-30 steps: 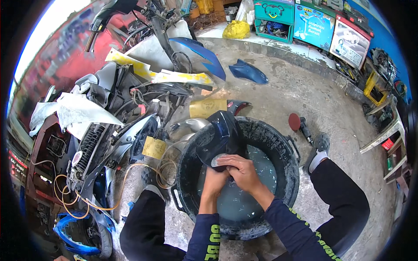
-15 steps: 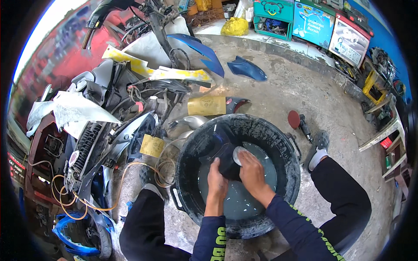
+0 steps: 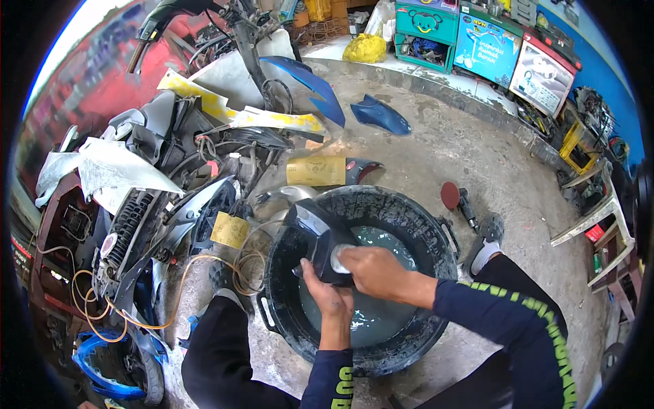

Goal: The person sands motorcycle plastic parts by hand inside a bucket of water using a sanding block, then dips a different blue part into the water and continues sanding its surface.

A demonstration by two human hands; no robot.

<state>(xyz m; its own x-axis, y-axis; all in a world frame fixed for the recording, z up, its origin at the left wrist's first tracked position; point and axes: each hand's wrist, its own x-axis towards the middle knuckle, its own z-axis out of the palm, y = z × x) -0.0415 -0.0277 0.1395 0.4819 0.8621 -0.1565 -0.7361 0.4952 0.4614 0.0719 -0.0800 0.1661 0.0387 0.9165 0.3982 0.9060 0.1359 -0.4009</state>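
Note:
A dark, glossy curved motorcycle body panel (image 3: pixel 315 232) is tilted over the left part of a round black tub (image 3: pixel 436 273), which holds cloudy grey water (image 3: pixel 381 320). My left hand (image 3: pixel 328 300) grips the panel from below, thumb up along its near side. In my right hand (image 3: pixel 383 273) is a pale round pad (image 3: pixel 338 259), pressed flat to the panel's right side. The fingers bend around the pad and partly cover it. Both forearms reach in over the tub's near rim.
A sander with a red disc (image 3: pixel 450 195) lies right of the tub. Tan paper sheets (image 3: pixel 315 171) and a blue panel (image 3: pixel 381 114) lie beyond. Motorcycle parts (image 3: pixel 129 174) crowd the left, with an orange hose (image 3: pixel 184 300) looping toward the tub. A pale stool (image 3: pixel 593 218) stands at right.
The panel has come up and left from low inside the tub, carried by my left hand. My right hand has shifted left with it, the forearm now lying more sideways.

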